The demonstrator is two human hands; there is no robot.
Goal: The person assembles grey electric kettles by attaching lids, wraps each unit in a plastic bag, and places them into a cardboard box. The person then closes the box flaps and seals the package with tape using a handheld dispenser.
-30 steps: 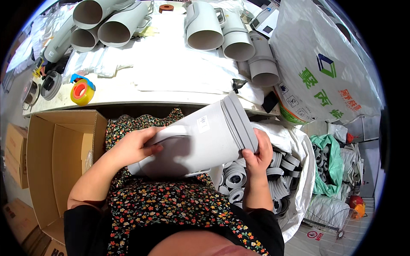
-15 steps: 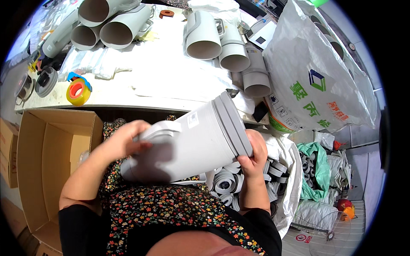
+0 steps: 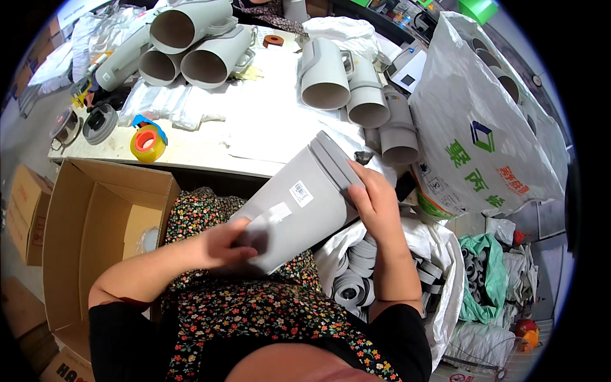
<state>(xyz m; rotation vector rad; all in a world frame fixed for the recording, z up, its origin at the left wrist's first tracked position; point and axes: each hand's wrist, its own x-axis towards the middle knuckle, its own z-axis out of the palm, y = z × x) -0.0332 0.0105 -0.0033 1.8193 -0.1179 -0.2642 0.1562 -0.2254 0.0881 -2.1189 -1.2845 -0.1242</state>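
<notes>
Across my lap lies a large grey tumbler (image 3: 286, 213), tilted so that its lidded end points up and to the right. A white barcode sticker and a smaller pale label show on its side, and its handle is out of sight. My left hand (image 3: 228, 247) grips the lower body, thumb and fingers against the wall. At the upper end my right hand (image 3: 375, 196) is wrapped round the edge of the grey lid (image 3: 334, 159).
Several grey tumblers (image 3: 324, 76) lie on the white table (image 3: 248, 164), near a yellow tape roll (image 3: 147, 144). An open cardboard box (image 3: 70, 242) stands at left. At right are a tall plastic bag (image 3: 484, 121) of tumblers and a white sack (image 3: 445, 254) of grey lids.
The tumbler has turned about its length, so the handle has gone from sight and the barcode sticker faces up. My left hand has left the handle area for the lower body.
</notes>
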